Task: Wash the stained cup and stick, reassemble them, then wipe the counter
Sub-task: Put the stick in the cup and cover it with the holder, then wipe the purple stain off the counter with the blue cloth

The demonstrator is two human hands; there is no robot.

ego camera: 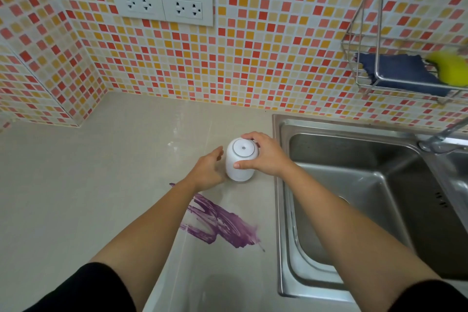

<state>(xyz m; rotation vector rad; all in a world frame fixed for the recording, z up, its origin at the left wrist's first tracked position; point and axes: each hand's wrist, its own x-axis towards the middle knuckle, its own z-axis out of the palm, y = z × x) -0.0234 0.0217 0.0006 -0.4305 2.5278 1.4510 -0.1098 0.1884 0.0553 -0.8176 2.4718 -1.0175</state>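
Note:
A white cup with a round lid stands upright on the beige counter, just left of the sink. My right hand grips the cup's top from the right, fingers around the lid. My left hand is beside the cup's left side, fingers apart, close to it or just touching. A purple smear stains the counter in front of the cup. No stick is visible.
A steel sink lies to the right, with a tap at its far right. A wire rack on the tiled wall holds a blue cloth and a yellow sponge. Wall sockets sit above the counter.

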